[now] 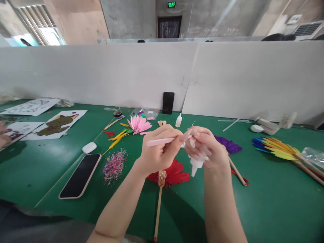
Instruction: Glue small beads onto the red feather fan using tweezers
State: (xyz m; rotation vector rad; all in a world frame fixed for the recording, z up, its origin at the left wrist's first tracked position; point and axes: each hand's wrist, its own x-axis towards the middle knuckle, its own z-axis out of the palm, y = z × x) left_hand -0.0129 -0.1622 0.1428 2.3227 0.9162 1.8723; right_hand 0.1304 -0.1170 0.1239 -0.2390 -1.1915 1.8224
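My left hand (157, 148) is closed around a thin pink stick (159, 142) held level, its tip reaching my right hand. My right hand (206, 148) is wrapped round a small white glue bottle (196, 165) whose nozzle points down. Both hands hover above a red feather fan (174, 173) on a wooden stick (159, 209) lying on the green table (265, 202). A purple feather piece (229, 145) lies just right of my right hand.
A phone in a pink case (80, 175), a white earbud case (89, 147) and a pile of confetti (114, 165) lie left. A pink feather flower (138, 124), another glue bottle (178, 120), a dark phone (168, 102) against the white divider, a rainbow feather fan (275, 148) and animal pictures (57, 125) surround them.
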